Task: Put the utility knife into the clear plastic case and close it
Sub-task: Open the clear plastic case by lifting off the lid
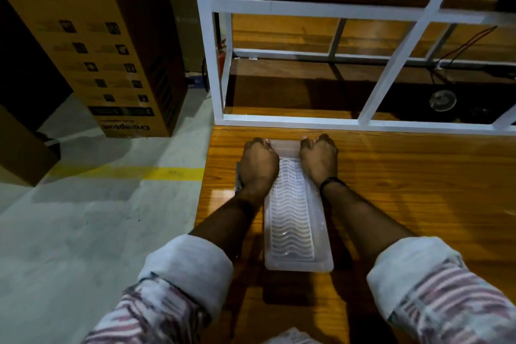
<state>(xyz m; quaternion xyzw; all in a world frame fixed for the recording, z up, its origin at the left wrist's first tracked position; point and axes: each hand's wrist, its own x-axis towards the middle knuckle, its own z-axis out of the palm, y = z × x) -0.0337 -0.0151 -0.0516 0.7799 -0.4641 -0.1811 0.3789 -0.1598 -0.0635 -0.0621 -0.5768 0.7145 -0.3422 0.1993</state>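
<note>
A long clear plastic case (296, 220) with a wavy ribbed surface lies lengthwise on the wooden table (405, 181), its near end toward me. My left hand (259, 162) grips the far left corner of the case, fingers curled over the edge. My right hand (318, 158) grips the far right corner the same way. A grey edge (238, 176) shows just left of my left wrist, partly hidden; I cannot tell what it is. No utility knife can be made out; the case's ribbing hides what is inside.
A white metal frame (293, 123) with wooden shelves stands right behind the case. The table's left edge drops to a grey floor with a yellow line (167, 173). A tall cardboard box (111, 45) stands on the floor at the left.
</note>
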